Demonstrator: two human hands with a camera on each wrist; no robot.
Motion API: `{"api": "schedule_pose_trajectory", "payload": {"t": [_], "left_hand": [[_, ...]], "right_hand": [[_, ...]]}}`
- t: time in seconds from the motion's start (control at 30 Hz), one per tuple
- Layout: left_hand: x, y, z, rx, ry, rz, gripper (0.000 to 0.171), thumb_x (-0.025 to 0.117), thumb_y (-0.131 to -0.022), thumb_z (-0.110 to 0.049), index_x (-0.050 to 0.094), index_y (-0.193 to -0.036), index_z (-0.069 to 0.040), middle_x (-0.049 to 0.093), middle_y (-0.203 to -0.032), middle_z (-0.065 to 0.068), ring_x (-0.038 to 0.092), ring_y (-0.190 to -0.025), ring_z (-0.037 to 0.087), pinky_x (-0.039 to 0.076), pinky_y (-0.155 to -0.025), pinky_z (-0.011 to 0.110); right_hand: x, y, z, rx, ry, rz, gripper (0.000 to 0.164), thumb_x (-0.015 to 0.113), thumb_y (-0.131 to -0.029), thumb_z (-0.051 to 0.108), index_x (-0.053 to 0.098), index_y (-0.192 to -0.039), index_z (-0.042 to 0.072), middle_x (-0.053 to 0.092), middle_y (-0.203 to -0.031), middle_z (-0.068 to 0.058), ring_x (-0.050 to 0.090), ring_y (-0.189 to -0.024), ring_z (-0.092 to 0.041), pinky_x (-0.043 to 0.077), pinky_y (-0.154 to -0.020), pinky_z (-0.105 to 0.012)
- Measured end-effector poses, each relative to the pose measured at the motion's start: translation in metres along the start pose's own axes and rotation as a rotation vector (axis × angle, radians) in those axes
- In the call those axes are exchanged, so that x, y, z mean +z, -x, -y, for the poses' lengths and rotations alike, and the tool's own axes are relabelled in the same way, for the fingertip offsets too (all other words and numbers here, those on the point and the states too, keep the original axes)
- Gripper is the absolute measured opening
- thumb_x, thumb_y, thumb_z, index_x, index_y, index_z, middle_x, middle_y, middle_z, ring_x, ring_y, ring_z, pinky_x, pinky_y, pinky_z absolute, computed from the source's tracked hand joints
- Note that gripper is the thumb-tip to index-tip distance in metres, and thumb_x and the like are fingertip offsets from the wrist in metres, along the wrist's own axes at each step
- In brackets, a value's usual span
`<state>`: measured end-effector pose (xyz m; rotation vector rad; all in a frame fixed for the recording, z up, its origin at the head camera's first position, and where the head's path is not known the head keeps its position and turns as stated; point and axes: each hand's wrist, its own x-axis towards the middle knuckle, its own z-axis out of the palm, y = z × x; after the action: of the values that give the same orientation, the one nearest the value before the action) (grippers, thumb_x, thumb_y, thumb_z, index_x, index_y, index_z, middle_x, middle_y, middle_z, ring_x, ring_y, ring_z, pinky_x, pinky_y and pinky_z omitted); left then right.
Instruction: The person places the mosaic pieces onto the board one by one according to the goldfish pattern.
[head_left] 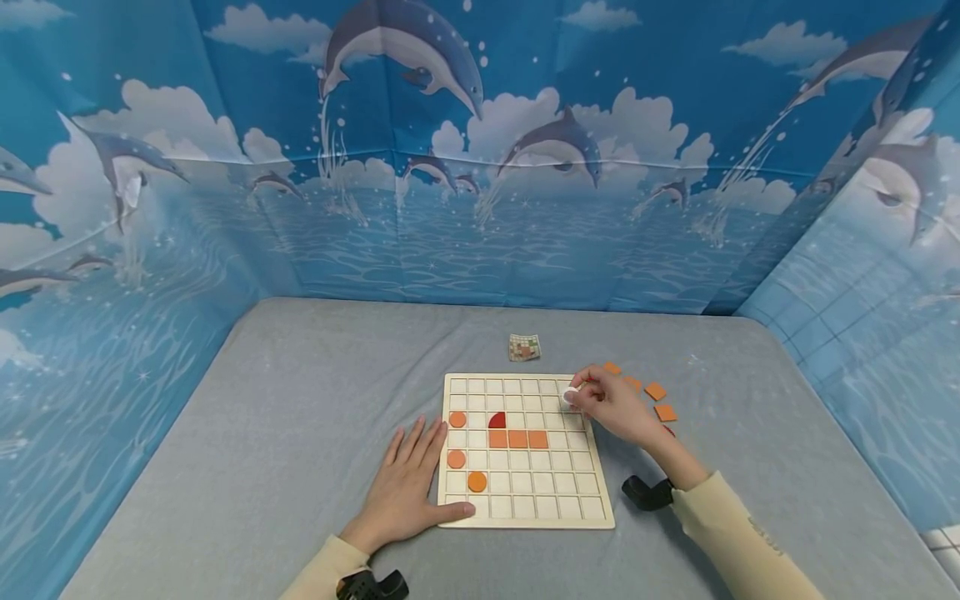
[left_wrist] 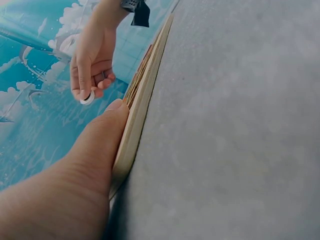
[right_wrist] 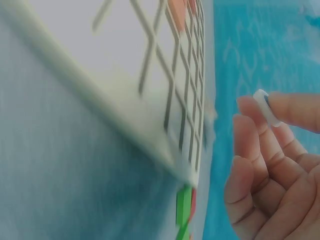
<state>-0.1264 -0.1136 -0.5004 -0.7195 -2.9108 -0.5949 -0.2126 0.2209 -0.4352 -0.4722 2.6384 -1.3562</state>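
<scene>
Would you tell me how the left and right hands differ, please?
The left hand rests along the left edge of the board, while the right hand hovers near its far right corner. The left hand's fingers are extended; the right hand pinches a small white piece. Both emerge from cream sleeves.

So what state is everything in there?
Grid board: flat, partly filled
Left hand: fingers spread, thumb on board
White piece: raised above board
Right hand: pinching white piece
Three round pieces: in separate cells
Red quarter: in a cell
Three orange squares: side by side on board
Loose squares: off board
Card: lying beyond board
</scene>
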Motion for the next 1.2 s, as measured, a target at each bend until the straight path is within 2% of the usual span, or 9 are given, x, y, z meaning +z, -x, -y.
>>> {"api": "schedule_pose_trajectory", "payload": {"t": [0.13, 0.3, 0.5, 0.67, 0.9, 1.2], "left_hand": [[0.000, 0.000, 0.000, -0.005, -0.003, 0.011, 0.112, 0.048, -0.074, -0.081, 0.021, -0.151, -0.004, 0.019, -0.156, 0.009, 0.009, -0.143, 0.028, 0.003, -0.113, 0.047], [-0.001, 0.000, 0.000, -0.012, -0.005, 0.020, 0.113, 0.048, -0.074, -0.082, 0.020, -0.151, -0.005, 0.018, -0.156, 0.008, 0.008, -0.143, 0.027, 0.002, -0.113, 0.046], [-0.001, 0.000, -0.001, -0.009, -0.009, 0.010, 0.111, 0.049, -0.074, -0.081, 0.022, -0.151, -0.005, 0.020, -0.155, 0.009, 0.010, -0.143, 0.028, 0.003, -0.113, 0.047], [0.000, -0.001, -0.001, -0.010, -0.011, 0.006, 0.111, 0.048, -0.074, -0.081, 0.023, -0.151, -0.005, 0.021, -0.155, 0.008, 0.010, -0.142, 0.028, 0.003, -0.113, 0.047], [0.000, 0.000, -0.001, -0.010, -0.020, 0.008, 0.112, 0.046, -0.074, -0.083, 0.022, -0.151, -0.005, 0.020, -0.156, 0.008, 0.010, -0.143, 0.028, 0.003, -0.113, 0.047], [0.001, 0.000, 0.000, -0.014, -0.016, 0.014, 0.114, 0.045, -0.073, -0.084, 0.019, -0.152, -0.006, 0.017, -0.157, 0.006, 0.007, -0.143, 0.026, 0.001, -0.113, 0.046]], "right_hand": [[0.012, 0.001, 0.008, -0.030, -0.039, 0.050, 0.020, 0.062, -0.094, 0.019, 0.054, -0.103, 0.003, 0.066, -0.078, -0.013, 0.060, -0.065, -0.033, 0.048, -0.055, -0.036], [0.026, 0.001, 0.017, -0.051, -0.028, 0.103, 0.018, 0.062, -0.094, 0.019, 0.055, -0.102, 0.005, 0.065, -0.077, -0.009, 0.059, -0.065, -0.029, 0.044, -0.052, -0.030], [0.042, 0.002, 0.026, -0.081, 0.026, 0.169, 0.014, 0.065, -0.092, 0.021, 0.058, -0.096, 0.011, 0.063, -0.072, -0.002, 0.050, -0.054, -0.017, 0.039, -0.047, -0.026], [0.054, 0.002, 0.031, -0.113, 0.056, 0.210, 0.012, 0.069, -0.089, 0.020, 0.059, -0.092, 0.013, 0.061, -0.068, 0.001, 0.047, -0.052, -0.009, 0.040, -0.049, -0.024], [0.068, 0.004, 0.035, -0.156, 0.127, 0.212, 0.012, 0.072, -0.086, 0.021, 0.061, -0.087, 0.018, 0.055, -0.064, 0.010, 0.045, -0.051, -0.006, 0.038, -0.049, -0.022], [0.077, 0.006, 0.042, -0.164, 0.199, 0.218, 0.014, 0.074, -0.084, 0.019, 0.060, -0.083, 0.019, 0.051, -0.061, 0.010, 0.043, -0.053, -0.004, 0.037, -0.052, -0.022]]}}
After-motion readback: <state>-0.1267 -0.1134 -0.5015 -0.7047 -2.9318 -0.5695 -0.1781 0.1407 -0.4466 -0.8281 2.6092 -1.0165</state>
